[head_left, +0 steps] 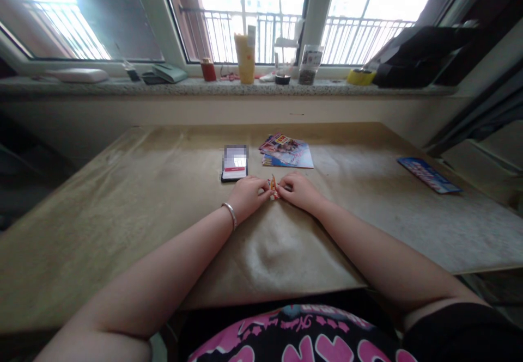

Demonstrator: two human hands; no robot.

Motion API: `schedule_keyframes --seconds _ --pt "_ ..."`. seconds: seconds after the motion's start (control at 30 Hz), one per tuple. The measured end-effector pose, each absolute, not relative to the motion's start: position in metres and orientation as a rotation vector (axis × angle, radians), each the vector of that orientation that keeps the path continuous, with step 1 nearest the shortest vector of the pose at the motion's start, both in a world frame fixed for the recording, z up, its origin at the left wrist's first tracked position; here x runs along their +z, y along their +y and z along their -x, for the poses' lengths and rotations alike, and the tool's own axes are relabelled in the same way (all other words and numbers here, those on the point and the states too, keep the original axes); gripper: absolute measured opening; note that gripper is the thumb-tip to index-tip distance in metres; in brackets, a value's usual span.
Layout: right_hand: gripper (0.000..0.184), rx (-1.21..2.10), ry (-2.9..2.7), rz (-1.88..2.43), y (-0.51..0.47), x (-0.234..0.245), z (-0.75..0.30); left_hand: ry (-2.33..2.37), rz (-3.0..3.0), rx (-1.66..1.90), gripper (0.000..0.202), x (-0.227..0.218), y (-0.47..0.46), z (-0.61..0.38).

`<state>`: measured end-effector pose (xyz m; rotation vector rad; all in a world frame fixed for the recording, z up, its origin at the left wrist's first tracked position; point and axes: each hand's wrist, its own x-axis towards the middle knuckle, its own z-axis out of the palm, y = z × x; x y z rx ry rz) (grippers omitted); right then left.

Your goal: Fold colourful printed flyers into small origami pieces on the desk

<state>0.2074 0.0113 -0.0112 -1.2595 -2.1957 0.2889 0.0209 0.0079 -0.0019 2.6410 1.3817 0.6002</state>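
My left hand (248,194), with a silver bangle at the wrist, and my right hand (300,190) meet over the middle of the table. Between their fingertips they pinch a small folded piece of colourful printed paper (273,188), orange, red and white. Both hands are closed on it, one at each side. Just beyond my left hand lies a phone (235,163) with its screen lit and partly blurred. A small stack of printed paper sheets (296,154) rests a little beyond my right hand.
A blue printed packet or booklet (429,175) lies at the table's right side. The table (102,215) has a brownish cover. Along the windowsill (163,87) behind stand a yellow cup (245,60), a red bottle (208,71), yellow tape (361,77) and a black bag (408,60).
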Motion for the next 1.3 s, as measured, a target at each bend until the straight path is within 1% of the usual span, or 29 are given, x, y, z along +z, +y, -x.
schedule_keyframes --seconds 0.17,0.37,0.53,0.63,0.8,1.03,1.2,1.3 --pt "0.018 0.351 -2.171 1.092 0.012 -0.012 -0.208 1.328 -2.544 0.674 0.017 -0.003 0.009 -0.02" --pt "0.016 0.356 -2.277 1.021 0.011 -0.01 -0.215 1.249 -2.594 0.585 0.018 0.0 0.005 -0.017" --pt "0.016 0.298 -2.341 1.082 0.008 -0.006 -0.217 1.124 -2.676 0.607 0.017 -0.003 0.007 -0.014" --pt "0.016 0.276 -2.349 1.131 0.005 -0.004 -0.215 1.192 -2.713 0.634 0.013 -0.004 0.007 -0.016" --pt "0.019 0.253 -2.308 1.228 0.006 -0.007 -0.208 1.245 -2.595 0.635 0.02 -0.003 0.008 -0.019" --pt "0.017 0.377 -2.204 1.265 0.009 -0.01 -0.207 1.377 -2.519 0.629 0.022 -0.005 0.011 -0.023" --pt "0.018 0.349 -2.175 1.273 0.008 -0.011 -0.206 1.35 -2.54 0.645 0.019 -0.006 0.013 -0.024" --pt "0.017 0.34 -2.169 1.282 0.008 -0.012 -0.207 1.362 -2.577 0.598 0.021 -0.005 0.013 -0.023"
